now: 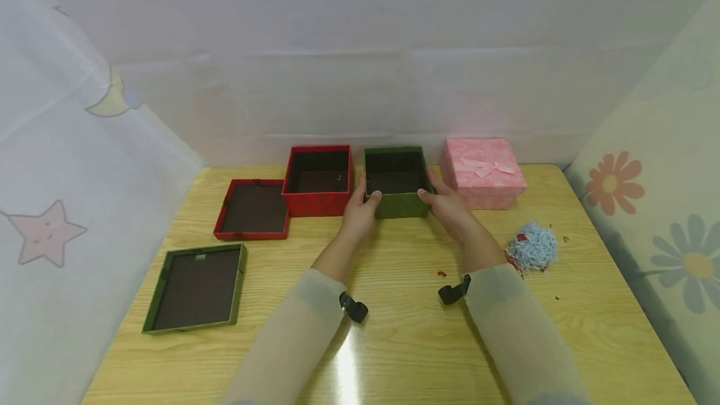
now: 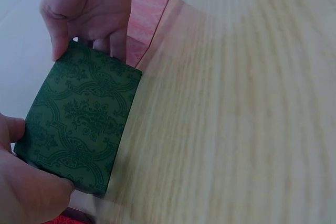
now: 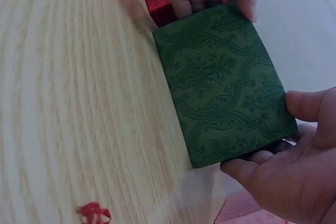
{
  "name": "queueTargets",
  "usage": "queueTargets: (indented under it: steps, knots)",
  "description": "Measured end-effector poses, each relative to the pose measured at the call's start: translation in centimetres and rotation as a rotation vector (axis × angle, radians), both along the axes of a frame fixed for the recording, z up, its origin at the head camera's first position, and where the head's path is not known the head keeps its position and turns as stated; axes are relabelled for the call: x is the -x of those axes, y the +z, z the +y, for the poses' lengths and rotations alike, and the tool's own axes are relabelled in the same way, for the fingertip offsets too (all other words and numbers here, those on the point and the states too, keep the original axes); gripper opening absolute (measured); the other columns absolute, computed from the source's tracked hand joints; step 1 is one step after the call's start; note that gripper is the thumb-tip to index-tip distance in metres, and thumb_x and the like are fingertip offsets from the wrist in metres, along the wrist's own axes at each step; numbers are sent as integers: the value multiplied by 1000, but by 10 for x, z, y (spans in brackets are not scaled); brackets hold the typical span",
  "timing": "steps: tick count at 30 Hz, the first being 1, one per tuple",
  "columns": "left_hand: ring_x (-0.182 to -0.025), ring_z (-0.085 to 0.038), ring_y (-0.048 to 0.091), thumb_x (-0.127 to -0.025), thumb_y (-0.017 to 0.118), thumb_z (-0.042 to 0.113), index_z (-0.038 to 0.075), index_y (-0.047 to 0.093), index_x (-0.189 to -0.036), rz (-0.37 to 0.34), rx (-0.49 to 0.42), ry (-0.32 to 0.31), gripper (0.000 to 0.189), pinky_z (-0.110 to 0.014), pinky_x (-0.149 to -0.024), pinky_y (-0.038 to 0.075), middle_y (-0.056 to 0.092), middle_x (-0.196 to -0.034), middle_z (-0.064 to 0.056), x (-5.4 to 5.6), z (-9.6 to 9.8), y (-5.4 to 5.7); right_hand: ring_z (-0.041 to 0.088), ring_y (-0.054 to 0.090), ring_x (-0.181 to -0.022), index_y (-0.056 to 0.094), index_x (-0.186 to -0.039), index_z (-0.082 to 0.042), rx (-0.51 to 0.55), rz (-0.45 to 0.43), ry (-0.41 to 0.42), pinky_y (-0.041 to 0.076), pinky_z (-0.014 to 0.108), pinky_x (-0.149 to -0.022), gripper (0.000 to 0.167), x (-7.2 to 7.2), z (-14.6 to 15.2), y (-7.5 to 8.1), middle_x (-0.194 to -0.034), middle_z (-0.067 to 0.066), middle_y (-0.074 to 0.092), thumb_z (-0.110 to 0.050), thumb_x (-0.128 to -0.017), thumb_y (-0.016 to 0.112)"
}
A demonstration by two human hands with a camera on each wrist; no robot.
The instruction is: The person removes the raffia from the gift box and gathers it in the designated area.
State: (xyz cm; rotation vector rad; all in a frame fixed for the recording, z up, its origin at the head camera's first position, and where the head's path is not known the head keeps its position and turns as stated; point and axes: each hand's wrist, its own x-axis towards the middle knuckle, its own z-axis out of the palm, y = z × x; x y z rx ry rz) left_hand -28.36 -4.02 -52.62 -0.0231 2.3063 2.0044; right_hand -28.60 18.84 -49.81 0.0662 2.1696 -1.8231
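Between both hands is a green patterned box (image 1: pixel 402 206) without its lid, dark inside, at the back middle of the table. My left hand (image 1: pixel 358 216) grips its left side, thumb over the near top edge. On the opposite side my right hand (image 1: pixel 452 210) holds it the same way, thumb at the rim. In the left wrist view the box's front (image 2: pixel 81 116) shows between the two hands. The right wrist view shows that same green front (image 3: pixel 226 85), with fingers curled around the side. Left of it stands an open red box (image 1: pixel 317 204).
A closed pink box with a bow (image 1: pixel 485 174) stands right of the green one. A red lid (image 1: pixel 253 235) and a green lid (image 1: pixel 194 289) lie upturned at left. Pale blue shredded paper (image 1: pixel 532 246) with red bits sits at right. White cloth (image 1: pixel 315 92) hangs behind.
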Motion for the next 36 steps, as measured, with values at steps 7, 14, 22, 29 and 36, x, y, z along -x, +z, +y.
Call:
queueTargets:
  steps: [7, 14, 22, 29, 36]
  knots:
    - [-157, -25, 17, -108, 55, 37, 40, 18, -166, -18, 5, 38, 69, -51, -128, 17, 21, -172, 1, 9, 5, 4, 22, -9, -157, 8, -163, -50, -20, 26, 8, 18, 54, -127, 74, 6, -3, 1, -172, -11, -8, -37, -108, 56]
    - [-158, -26, 16, -108, 55, 29, 34, 21, -167, -23, -21, 66, 69, -48, -129, 16, 20, -172, 0, 10, 6, 14, 27, -6, -158, 11, -160, -57, -108, 63, 3, 9, 58, -128, 71, 6, -5, 5, -173, -6, -1, -42, -107, 56]
    - [-158, -24, 14, -109, 55, 28, 28, 17, -168, -24, -50, 96, 71, -46, -129, 16, 17, -173, 2, 3, 8, 20, 23, 10, -158, 0, -168, -29, -75, 118, -42, 18, 49, -128, 84, -1, -8, 3, -173, 1, 11, -37, -108, 58]
    - [-158, -21, 15, -107, 58, 32, 32, 18, -168, 45, -31, 98, 73, -48, -128, 20, 19, -172, 7, -3, 8, 35, 24, 11, -159, -6, -168, -21, 28, 151, -40, 21, 46, -128, 88, -6, -4, 14, -174, 6, 7, -30, -108, 58]
    - [-157, -21, 17, -105, 63, 32, 27, 16, -168, 125, 14, 86, 79, -49, -127, 22, 19, -172, 6, -7, 11, 45, 23, 18, -158, 0, -168, -26, -7, 246, -42, 23, 46, -127, 88, -18, 3, 24, -173, 6, 12, -35, -106, 61]
